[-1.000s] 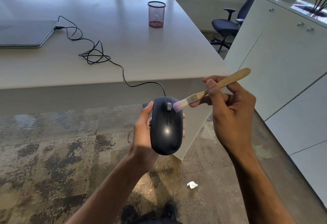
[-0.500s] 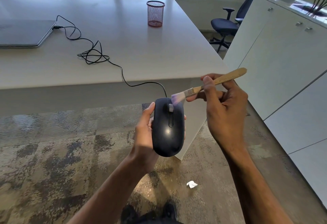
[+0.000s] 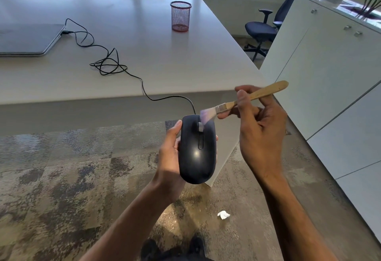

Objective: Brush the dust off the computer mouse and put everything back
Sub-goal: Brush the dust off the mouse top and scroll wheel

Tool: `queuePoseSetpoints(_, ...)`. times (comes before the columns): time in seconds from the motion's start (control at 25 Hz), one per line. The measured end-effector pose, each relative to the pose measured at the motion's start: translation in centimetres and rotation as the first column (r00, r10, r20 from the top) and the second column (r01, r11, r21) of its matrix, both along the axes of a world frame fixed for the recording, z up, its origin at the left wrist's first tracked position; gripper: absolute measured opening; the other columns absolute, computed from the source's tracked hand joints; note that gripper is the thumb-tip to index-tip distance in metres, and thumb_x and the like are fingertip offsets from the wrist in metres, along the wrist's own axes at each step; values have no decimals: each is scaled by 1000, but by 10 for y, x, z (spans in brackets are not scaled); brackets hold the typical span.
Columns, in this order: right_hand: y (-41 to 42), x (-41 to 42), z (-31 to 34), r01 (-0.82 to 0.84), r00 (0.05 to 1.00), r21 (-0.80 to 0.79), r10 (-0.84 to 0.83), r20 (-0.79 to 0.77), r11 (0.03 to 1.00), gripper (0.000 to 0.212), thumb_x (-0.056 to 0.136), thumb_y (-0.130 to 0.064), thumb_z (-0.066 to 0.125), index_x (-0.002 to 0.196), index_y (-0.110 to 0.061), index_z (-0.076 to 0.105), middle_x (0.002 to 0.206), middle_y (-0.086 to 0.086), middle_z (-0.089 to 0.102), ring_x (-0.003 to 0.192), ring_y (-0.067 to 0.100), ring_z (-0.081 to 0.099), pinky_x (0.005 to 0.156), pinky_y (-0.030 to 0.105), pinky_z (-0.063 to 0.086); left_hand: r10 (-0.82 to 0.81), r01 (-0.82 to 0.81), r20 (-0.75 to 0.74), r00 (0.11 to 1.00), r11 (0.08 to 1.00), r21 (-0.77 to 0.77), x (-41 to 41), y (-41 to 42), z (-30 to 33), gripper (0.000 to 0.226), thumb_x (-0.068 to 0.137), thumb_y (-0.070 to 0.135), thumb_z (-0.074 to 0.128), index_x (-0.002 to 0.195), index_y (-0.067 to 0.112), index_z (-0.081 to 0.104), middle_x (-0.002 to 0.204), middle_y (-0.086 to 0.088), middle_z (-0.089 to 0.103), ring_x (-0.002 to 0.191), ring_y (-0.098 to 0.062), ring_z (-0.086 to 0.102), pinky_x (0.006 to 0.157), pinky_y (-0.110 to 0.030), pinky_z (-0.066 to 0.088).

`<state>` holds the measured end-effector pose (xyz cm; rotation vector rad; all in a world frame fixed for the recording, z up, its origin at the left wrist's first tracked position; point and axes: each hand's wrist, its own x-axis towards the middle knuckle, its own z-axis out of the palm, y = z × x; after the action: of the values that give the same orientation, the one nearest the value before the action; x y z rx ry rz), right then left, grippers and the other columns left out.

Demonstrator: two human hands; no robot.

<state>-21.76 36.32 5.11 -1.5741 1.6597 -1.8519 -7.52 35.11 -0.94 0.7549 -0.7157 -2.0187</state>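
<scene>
Both our hands work off the table's edge, over the carpet: the left hand (image 3: 172, 153) cradles the black mouse (image 3: 197, 149), thumb on its near flank and fingertips just showing at the far side, so the top faces us. Our right hand (image 3: 258, 128) pinches the brush (image 3: 237, 102) mid-handle between thumb and fingers, bristles angled onto the scroll wheel (image 3: 200, 126). We cannot see any dust, the bristles blur, and the mouse's underside is hidden.

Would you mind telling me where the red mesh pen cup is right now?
In the head view, the red mesh pen cup stands upright on the white desk, toward its far right corner, well beyond the mouse and right of the closed laptop.
</scene>
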Motion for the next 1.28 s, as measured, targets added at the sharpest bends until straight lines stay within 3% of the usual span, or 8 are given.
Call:
queuePoseSetpoints(0.16, 3, -1, 5, -25, 998, -117, 19, -52, 993, 13, 102, -26, 50, 110, -20, 60, 79, -31, 69, 72, 1, 73, 67, 11, 53, 50, -50, 52, 997, 999, 6, 2, 0, 1, 65, 86, 58, 50, 117, 4, 70, 100, -14, 75, 84, -22, 70, 82, -40, 50)
queuePoseSetpoints(0.32, 12, 5, 12, -119, 966, -171, 75, -249, 978, 18, 100, -16, 53, 115, -9, 60, 77, -32, 63, 75, -10, 69, 70, 4, 49, 119, -121, 153, 981, 993, 5, -1, 1, 2, 69, 86, 59, 51, 125, 4, 66, 109, -17, 70, 98, -30, 63, 94, -46, 46)
queuePoseSetpoints(0.56, 13, 13, 20, -181, 829, -136, 77, -553, 974, 29, 99, -23, 53, 121, -5, 60, 76, -6, 72, 67, 8, 72, 67, 29, 60, 110, -109, 215, 970, 994, -16, 0, 1, 1, 61, 90, 60, 44, 122, 12, 67, 108, -9, 72, 105, -25, 64, 93, -42, 46)
queuePoseSetpoints(0.64, 8, 14, 21, -164, 769, -127, 46, -638, 978, 32, 98, -24, 52, 122, -5, 61, 71, -4, 71, 61, 10, 70, 65, 24, 57, 108, -107, 209, 972, 994, -20, -1, 2, 1, 62, 91, 59, 44, 125, 12, 66, 112, -10, 71, 107, -25, 64, 97, -43, 46)
queuePoseSetpoints(0.72, 2, 14, 22, -127, 723, -135, -1, -690, 983, 34, 98, -25, 52, 123, -4, 61, 69, -5, 70, 55, 9, 67, 60, 19, 52, 109, -111, 161, 981, 994, 2, -1, 2, 1, 49, 92, 54, 46, 110, 18, 74, 103, -4, 75, 101, -22, 66, 95, -40, 45)
queuePoseSetpoints(0.88, -2, 12, 24, -121, 810, -130, 22, -587, 984, 30, 100, -23, 52, 121, -5, 61, 74, -4, 72, 61, 10, 71, 57, 28, 59, 120, -124, 167, 979, 992, 13, -1, 2, 3, 47, 83, 56, 51, 98, 21, 80, 98, -4, 77, 98, -22, 67, 94, -41, 47)
queuePoseSetpoints(1.0, 1, 8, 24, -185, 883, -155, 95, -459, 971, 23, 99, -18, 53, 115, -5, 62, 75, -15, 66, 73, 4, 70, 65, 11, 55, 120, -123, 181, 976, 992, 4, 1, 2, 6, 64, 78, 59, 51, 119, 15, 71, 109, -9, 74, 105, -25, 65, 100, -46, 46)
queuePoseSetpoints(1.28, -1, 7, 22, -122, 806, -112, 32, -591, 986, 29, 99, -26, 51, 119, -7, 62, 74, -6, 73, 60, 10, 71, 57, 30, 60, 98, -89, 217, 971, 995, -53, -1, 3, 6, 55, 86, 57, 44, 112, 17, 72, 103, -9, 74, 100, -25, 66, 96, -46, 49)
